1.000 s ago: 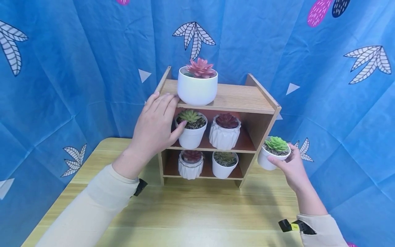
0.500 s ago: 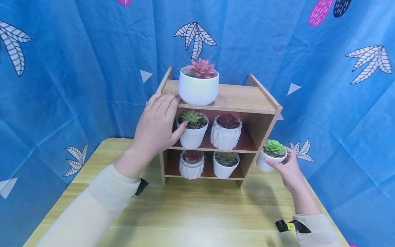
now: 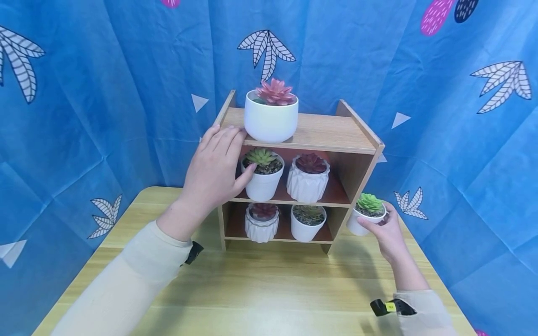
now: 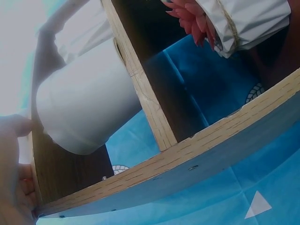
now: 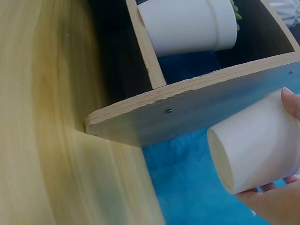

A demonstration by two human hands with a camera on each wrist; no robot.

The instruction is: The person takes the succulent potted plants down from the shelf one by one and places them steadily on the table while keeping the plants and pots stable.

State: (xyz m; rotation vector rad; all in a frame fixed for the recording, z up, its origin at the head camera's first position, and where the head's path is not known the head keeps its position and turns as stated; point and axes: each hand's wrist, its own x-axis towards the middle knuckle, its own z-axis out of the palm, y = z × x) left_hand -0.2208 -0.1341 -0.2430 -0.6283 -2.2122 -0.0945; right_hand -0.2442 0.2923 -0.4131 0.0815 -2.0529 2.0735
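Note:
My left hand (image 3: 214,170) rests on the top left front edge of a small wooden shelf (image 3: 332,133), fingers straight over the board. Its thumb hangs in front of a green succulent in a smooth white pot (image 3: 264,184) in the middle tier. Off the shelf's right side, my right hand (image 3: 388,232) holds a potted bright-green succulent (image 3: 370,210), thumb at the front of the pot. In the right wrist view that white pot (image 5: 258,140) shows its bare underside, raised beside the side panel (image 5: 187,98) with a gap between.
A pink succulent in a wide white pot (image 3: 271,119) stands on the top board. A dark red one in a ridged pot (image 3: 308,184) stands in the middle tier. Below are another ridged pot (image 3: 261,229) and a smooth pot (image 3: 307,229). Blue curtain (image 3: 159,84) surrounds the table (image 3: 269,289).
My right hand has carried the potted bright-green succulent left and slightly down, closer to the shelf's right side. The left hand stays at the shelf's top edge.

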